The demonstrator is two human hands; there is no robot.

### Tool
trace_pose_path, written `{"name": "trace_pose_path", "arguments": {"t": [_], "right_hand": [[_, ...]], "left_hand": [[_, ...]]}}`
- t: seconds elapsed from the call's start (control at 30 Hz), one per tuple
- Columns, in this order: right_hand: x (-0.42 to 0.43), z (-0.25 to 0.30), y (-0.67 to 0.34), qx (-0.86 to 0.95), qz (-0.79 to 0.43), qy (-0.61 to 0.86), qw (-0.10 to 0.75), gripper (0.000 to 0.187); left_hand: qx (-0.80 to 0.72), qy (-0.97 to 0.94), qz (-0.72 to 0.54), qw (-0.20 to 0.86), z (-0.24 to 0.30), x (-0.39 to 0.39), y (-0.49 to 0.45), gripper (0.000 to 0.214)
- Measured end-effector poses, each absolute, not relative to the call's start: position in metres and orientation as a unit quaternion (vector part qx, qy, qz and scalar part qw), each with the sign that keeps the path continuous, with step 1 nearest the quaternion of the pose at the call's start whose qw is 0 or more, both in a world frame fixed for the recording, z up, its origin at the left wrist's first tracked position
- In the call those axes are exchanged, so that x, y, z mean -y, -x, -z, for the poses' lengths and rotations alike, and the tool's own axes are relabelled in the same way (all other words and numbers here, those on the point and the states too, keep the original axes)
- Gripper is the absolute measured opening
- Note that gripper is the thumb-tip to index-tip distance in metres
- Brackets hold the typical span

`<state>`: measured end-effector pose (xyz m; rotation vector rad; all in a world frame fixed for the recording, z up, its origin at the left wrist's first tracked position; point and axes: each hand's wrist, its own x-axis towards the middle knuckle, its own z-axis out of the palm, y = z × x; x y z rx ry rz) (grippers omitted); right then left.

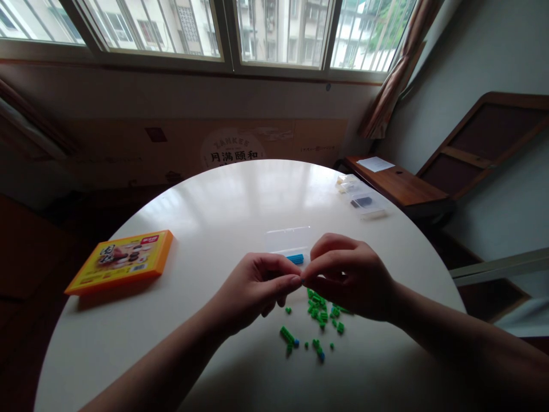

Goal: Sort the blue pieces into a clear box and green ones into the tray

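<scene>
Above the middle of the table, my left hand (257,286) and my right hand (354,274) meet at the fingertips. Thumb and forefinger are pinched on each hand, and whatever lies between them is too small and covered to make out. Just behind the fingertips lies a blue ridged block piece (295,259), partly hidden by my left hand, near a clear plastic sheet or tray (287,232). Below my right hand spreads a loose pile of small green blocks (317,309). Nearer to me are a green block stick (287,336) with a blue end and another green-and-blue cluster (318,348).
A yellow and orange box (122,260) lies on the left of the round white table (206,212). Clear plastic packets (364,200) sit at the far right edge. Beyond it stands a wooden side table (398,183) with a paper (375,164) on top.
</scene>
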<state>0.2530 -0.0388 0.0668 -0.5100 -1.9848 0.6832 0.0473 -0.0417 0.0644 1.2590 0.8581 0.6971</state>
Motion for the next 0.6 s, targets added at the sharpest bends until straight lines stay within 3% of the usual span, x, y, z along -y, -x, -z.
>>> {"name": "trace_pose_path", "arguments": {"t": [0.2, 0.6], "right_hand": [[0.0395, -0.0654, -0.2541, 0.827, -0.203, 0.215, 0.478, 0.008], [0.0342, -0.0642, -0.2579, 0.862, -0.188, 0.22, 0.417, 0.021]], "left_hand": [[-0.379, -0.593, -0.324, 0.632, -0.0673, 0.0407, -0.046, 0.033], [-0.432, -0.628, -0.28, 0.583, -0.068, 0.0383, -0.0441, 0.031]]}}
